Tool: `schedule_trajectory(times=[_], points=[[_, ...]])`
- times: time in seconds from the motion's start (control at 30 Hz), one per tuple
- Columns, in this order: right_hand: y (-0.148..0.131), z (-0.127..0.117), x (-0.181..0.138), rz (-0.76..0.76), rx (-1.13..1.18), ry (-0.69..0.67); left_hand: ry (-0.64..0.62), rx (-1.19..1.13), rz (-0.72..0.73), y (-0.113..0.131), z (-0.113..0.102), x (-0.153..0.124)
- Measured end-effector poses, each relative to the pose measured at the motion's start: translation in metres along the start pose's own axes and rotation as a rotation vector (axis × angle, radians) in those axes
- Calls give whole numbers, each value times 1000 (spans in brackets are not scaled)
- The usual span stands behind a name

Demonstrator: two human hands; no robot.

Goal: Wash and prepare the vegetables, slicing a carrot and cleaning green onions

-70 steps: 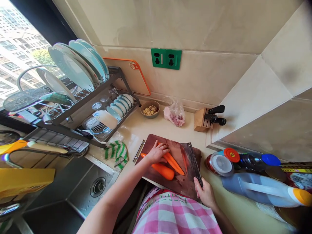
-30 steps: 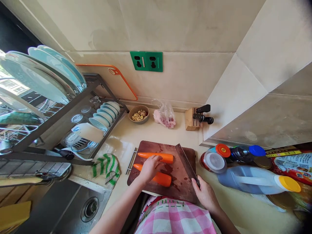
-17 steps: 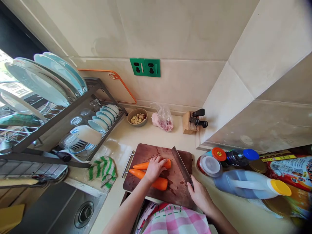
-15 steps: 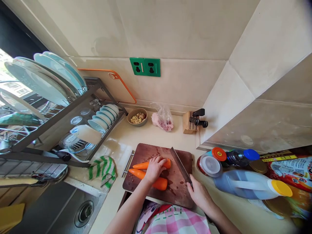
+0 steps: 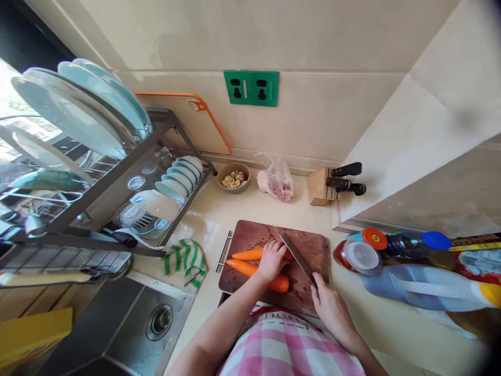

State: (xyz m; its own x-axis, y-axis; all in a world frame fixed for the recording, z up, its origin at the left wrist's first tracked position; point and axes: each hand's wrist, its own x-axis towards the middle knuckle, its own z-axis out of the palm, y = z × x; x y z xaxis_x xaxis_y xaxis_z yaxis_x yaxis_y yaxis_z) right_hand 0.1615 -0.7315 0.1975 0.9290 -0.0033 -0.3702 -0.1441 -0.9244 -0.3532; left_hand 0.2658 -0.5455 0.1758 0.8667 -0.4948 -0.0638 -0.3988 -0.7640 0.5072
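Note:
On the dark wooden cutting board (image 5: 258, 232) two orange carrots lie side by side. My left hand (image 5: 273, 261) rests over the far carrot (image 5: 246, 255) with curled fingers, pressing it against the board. Its wrist crosses above the near carrot (image 5: 280, 283), whose thick end shows below the hand. A broad-bladed kitchen knife (image 5: 298, 257) slants over the board just right of the far carrot's thick end. My right hand (image 5: 332, 307) is closed around its handle. Whether the blade touches the carrot or board I cannot tell.
A dish rack (image 5: 125, 156) and sink (image 5: 135, 313) stand left, with a striped cloth (image 5: 185, 261) between sink and board. Behind are a bowl of garlic (image 5: 234, 178), bagged meat (image 5: 276, 183) and a knife block (image 5: 319, 186). Jars and a large bottle (image 5: 415, 284) line the right.
The camera view has shifted, so everything sits further right. My left hand has slid slightly toward the far carrot's thick end, and the knife blade is closer to that end.

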Motion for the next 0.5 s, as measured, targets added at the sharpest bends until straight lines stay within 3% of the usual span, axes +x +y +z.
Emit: schedule_trajectory(times=[0.23,0.37,0.5], points=[[4,5,8,86,51,33,-147,-72,219,-13,-25,-33],[6,1,10,122,95,-4,-126,-38,230,-35,-36,-57],[8,-3,11,119,137,4,-127,27,197,-48,-30,-65]])
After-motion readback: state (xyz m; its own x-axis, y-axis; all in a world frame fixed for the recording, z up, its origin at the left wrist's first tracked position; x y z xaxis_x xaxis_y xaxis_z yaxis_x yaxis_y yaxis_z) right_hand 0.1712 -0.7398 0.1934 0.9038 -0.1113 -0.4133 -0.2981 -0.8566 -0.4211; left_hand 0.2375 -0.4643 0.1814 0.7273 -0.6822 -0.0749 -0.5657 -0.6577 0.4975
